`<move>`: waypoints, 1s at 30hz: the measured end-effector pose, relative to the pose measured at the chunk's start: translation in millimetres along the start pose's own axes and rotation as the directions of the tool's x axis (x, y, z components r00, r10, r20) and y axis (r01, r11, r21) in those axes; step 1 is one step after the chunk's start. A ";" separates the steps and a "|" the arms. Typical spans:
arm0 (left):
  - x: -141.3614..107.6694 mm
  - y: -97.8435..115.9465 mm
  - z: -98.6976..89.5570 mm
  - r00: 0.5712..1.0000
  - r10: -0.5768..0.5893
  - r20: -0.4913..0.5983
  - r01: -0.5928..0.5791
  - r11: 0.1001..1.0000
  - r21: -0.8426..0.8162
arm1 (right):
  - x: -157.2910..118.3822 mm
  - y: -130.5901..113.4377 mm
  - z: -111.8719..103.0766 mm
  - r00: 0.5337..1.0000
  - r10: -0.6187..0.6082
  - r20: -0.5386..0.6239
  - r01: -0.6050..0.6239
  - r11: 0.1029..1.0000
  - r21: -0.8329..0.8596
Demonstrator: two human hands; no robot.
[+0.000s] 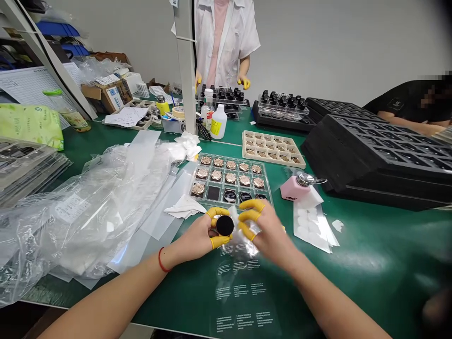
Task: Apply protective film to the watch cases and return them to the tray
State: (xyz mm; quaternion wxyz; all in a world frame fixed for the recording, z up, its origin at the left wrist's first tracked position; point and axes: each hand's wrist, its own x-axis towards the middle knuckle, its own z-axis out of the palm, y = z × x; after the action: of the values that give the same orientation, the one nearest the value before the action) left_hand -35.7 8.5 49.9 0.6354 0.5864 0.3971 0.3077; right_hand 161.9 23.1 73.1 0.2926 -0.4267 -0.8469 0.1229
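My left hand [212,230], with yellow finger cots on its fingers, is closed around a small round piece with a flat black face [224,226]. Just to its right is my right hand [259,223], also in yellow finger cots, its fingers curved and apart. A whitish, see-through film [234,219] is between the two hands, close to the right fingertips; whether they touch it is unclear. Under the hands lies a clear sheet printed with white text blocks [242,301]. Beyond them, a clear compartment tray [231,167] holds several gold-coloured watch parts and black discs.
A beige tray [273,147] stands farther back. On the right are a pink pump bottle [296,187], white sheets [309,221] and stacked black foam trays [374,165]. Plastic bags [106,207] cover the left. A post [187,70] rises ahead, and a co-worker [226,42] stands behind it.
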 end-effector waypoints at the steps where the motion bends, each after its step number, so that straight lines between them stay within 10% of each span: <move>1: 0.7 -1.8 0.5 1.000 0.026 0.001 -0.026 1.000 0.006 | -1.5 -10.0 6.9 0.996 -0.086 0.031 0.085 0.996 0.038; 15: -0.3 -3.8 0.1 0.992 0.120 -0.027 -0.114 0.980 0.162 | -10.8 -22.2 47.6 0.939 -0.230 -0.257 0.234 0.972 -0.018; 21: -1.7 0.2 2.5 0.993 0.112 -0.043 -0.105 0.985 0.140 | 5.6 4.7 40.3 0.946 0.011 -0.323 -0.012 1.000 -0.003; 26: -3.5 3.9 -9.4 0.980 0.187 -0.067 -0.174 0.971 0.166 | 6.7 32.7 5.1 0.969 0.245 -0.038 -0.239 0.964 0.119; 30: -0.2 -1.9 -18.7 0.948 0.255 -0.189 -0.228 0.962 0.151 | 2.7 32.0 -3.0 0.871 0.395 0.293 -0.490 0.746 0.451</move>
State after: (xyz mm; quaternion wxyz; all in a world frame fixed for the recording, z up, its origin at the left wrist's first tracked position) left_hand -52.1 17.5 48.1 0.5095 0.6349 0.4049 0.4164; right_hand 183.3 44.5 61.9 0.2802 -0.5096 -0.6799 0.4467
